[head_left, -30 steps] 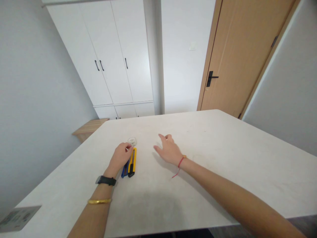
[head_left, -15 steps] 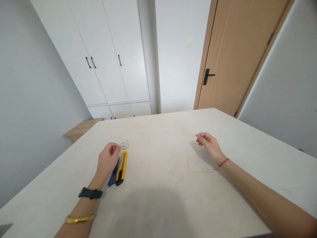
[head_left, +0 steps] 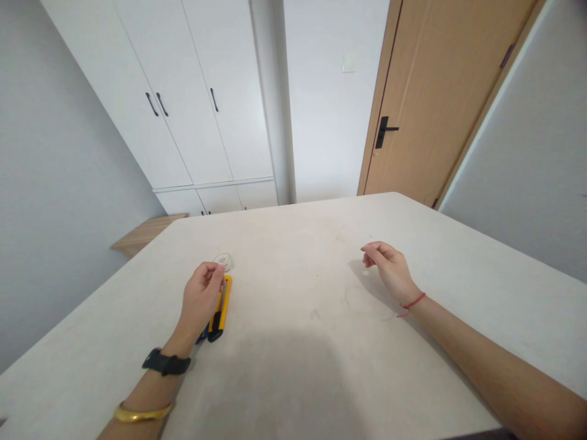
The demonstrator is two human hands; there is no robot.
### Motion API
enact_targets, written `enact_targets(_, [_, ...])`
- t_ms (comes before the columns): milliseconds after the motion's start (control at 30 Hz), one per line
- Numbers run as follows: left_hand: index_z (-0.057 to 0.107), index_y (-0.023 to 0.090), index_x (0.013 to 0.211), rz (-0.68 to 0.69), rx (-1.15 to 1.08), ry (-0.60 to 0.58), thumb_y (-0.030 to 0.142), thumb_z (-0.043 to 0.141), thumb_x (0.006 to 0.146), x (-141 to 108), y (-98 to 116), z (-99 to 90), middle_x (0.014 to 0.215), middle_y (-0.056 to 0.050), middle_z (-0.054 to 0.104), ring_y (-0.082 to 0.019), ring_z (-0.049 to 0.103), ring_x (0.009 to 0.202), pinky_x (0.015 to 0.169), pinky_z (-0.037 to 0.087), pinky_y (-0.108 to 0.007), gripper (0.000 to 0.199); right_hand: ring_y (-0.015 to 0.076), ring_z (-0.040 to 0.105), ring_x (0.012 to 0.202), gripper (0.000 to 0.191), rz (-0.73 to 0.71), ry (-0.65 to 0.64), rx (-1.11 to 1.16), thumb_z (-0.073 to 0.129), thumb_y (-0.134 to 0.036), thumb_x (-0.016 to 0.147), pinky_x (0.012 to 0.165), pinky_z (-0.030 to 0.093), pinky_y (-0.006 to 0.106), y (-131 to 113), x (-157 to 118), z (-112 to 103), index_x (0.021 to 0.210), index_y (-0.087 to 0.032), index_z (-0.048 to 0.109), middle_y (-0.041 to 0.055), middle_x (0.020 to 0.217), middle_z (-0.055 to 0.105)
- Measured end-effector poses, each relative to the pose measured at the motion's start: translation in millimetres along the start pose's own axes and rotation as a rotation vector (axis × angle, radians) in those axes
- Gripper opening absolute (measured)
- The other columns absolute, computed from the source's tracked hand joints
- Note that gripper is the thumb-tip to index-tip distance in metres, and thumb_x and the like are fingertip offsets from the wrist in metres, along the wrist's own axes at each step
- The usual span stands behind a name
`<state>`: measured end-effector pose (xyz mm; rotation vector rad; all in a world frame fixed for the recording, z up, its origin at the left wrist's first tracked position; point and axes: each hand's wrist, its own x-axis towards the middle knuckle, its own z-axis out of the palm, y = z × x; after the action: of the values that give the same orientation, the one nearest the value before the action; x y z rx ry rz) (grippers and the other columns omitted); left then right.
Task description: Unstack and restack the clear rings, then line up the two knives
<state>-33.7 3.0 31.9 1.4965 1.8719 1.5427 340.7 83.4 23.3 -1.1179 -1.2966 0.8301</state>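
Yellow box cutter (head_left: 219,308) lies on the table (head_left: 298,244) under our half-closed left hand (head_left: 200,299), near a tape roll (head_left: 224,262); we cannot tell if this hand grips something. Our right hand (head_left: 389,272) curls loosely, empty. A careless bump could shift the cutter.

Your table (head_left: 293,226) has a smooth, matt top. On it, the yellow utility knife (head_left: 223,299) shows glossy plastic. Beyond the table, the door (head_left: 413,140) has a smooth wood-grain finish, and its handle (head_left: 386,129) looks like matt black metal.
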Motion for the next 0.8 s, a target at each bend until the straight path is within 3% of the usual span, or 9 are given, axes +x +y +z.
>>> enact_targets(800, [0.055,0.020,0.075,-0.033,-0.005,-0.027,0.049,0.053,0.079,-3.4,-2.1,3.4,0.056,0.004,0.052,-0.012,0.049,0.049,0.046,0.039,-0.022,0.030,0.0129,0.049,0.053,0.025,0.019,0.001,-0.002,0.067,-0.043,0.070,0.056,0.040,0.028,2.4,-2.4,0.4,0.066,-0.019,0.063,-0.0008,0.054,0.057])
